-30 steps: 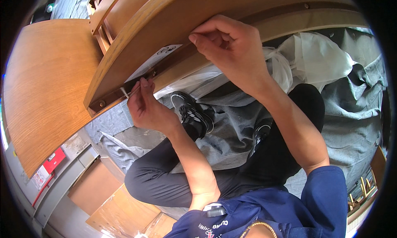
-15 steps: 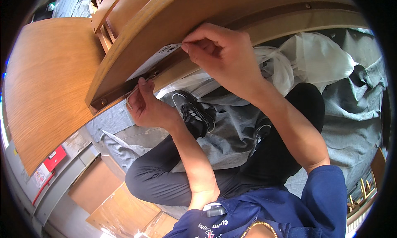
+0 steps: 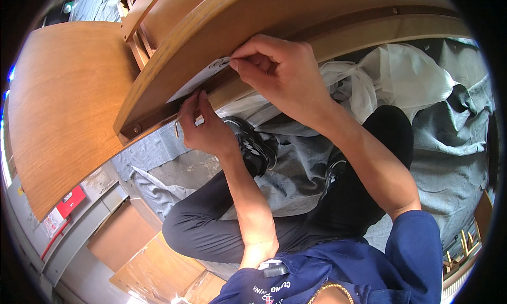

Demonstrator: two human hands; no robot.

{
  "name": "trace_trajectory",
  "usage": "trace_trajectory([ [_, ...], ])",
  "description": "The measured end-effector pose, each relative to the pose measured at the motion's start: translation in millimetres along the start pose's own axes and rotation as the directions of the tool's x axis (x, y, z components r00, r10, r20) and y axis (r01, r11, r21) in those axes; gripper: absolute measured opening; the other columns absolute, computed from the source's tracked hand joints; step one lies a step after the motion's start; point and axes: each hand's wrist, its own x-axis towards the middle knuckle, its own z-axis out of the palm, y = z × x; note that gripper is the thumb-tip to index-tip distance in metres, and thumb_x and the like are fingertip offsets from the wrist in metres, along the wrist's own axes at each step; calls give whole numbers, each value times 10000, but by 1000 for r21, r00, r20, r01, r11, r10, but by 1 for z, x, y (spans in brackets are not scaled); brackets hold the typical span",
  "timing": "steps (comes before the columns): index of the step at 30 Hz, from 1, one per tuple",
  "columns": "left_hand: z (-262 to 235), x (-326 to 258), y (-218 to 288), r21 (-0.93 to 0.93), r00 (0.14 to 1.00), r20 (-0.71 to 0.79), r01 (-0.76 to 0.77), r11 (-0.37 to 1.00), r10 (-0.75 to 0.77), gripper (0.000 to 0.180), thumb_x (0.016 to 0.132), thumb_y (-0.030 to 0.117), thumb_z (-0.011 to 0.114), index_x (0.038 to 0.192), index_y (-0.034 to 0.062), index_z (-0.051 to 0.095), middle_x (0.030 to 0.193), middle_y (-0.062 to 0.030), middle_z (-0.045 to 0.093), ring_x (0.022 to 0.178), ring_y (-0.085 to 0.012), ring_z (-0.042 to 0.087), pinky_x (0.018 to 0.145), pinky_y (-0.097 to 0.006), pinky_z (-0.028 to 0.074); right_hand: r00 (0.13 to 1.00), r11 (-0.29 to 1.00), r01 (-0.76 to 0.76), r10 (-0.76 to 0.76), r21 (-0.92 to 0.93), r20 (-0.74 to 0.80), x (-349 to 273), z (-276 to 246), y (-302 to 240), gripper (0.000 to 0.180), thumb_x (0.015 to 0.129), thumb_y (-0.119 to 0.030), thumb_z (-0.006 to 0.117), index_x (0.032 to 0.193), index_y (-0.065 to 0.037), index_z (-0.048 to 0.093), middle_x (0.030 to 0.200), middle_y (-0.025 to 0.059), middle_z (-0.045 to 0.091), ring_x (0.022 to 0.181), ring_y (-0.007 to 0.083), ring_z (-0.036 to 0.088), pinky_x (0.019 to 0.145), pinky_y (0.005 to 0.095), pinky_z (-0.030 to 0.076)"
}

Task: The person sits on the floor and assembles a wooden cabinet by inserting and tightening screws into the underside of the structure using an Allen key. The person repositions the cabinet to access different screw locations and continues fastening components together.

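Observation:
A curved wooden rail (image 3: 296, 13) of a furniture piece crosses the top of the view, with a white paper label (image 3: 198, 79) stuck along its lower edge. My right hand (image 3: 282, 74) pinches the right end of that label between thumb and fingertips. My left hand (image 3: 207, 128) is just below the rail, with its fingers closed around a thin metal tool (image 3: 177, 126) whose tip points at the rail's underside near a bolt (image 3: 137, 128). Both forearms rise from the lower edge.
A broad wooden panel (image 3: 58, 108) fills the left. Below are my legs in dark trousers and a black shoe (image 3: 252, 145) on a grey floor cloth (image 3: 449, 145). A crumpled white plastic sheet (image 3: 401, 71) lies to the right. Flat wooden boards (image 3: 153, 272) lie at the lower left.
My right hand has slid left along the rail and taken the label's end. My left hand has shifted slightly and stays under the rail with the tool.

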Motion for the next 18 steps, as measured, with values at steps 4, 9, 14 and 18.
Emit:
trace_trajectory([
  [4, 0, -7, -4, -84, 995, -98, 8, 996, -16, 79, 998, 12, 839, 1029, -48, 798, 1017, -131, 844, 910, -205, 805, 838, -336, 649, 1000, 1000, -17, 17, 4, 4, -2, 3, 1, 112, 1016, -87, 832, 1088, -5, 805, 801, 41, 771, 686, 69, 709, 627, 261, 551],
  [9, 0, -6, -4, -385, 959, -74, 225, 895, -272, 136, 1014, 19, 833, 1061, -89, 764, 1035, -180, 830, 923, -218, 807, 857, -317, 667, 998, 996, 11, -5, -94, 60, -12, 22, 11, 96, 985, -102, 797, 1028, -16, 797, 830, 131, 786, 730, 235, 778, 672, 364, 606],
  [14, -1, -6, 1, -583, 854, 40, 441, 682, -518, 129, 1032, 33, 818, 1080, -69, 755, 1051, -177, 823, 928, -230, 810, 844, -325, 685, 985, 978, 18, 17, -206, 170, -21, 40, 26, 112, 996, -113, 786, 1050, -18, 809, 863, 171, 790, 754, 323, 794, 691, 417, 615],
  [18, -7, -5, -17, -751, 743, 271, 561, 349, -613, 193, 1054, 85, 812, 1181, -42, 741, 1101, -146, 818, 1013, -234, 811, 921, -330, 678, 984, 980, 16, 19, -197, 175, -21, 49, 31, 120, 996, -118, 787, 1071, -30, 819, 869, 181, 789, 762, 357, 783, 692, 436, 611],
])
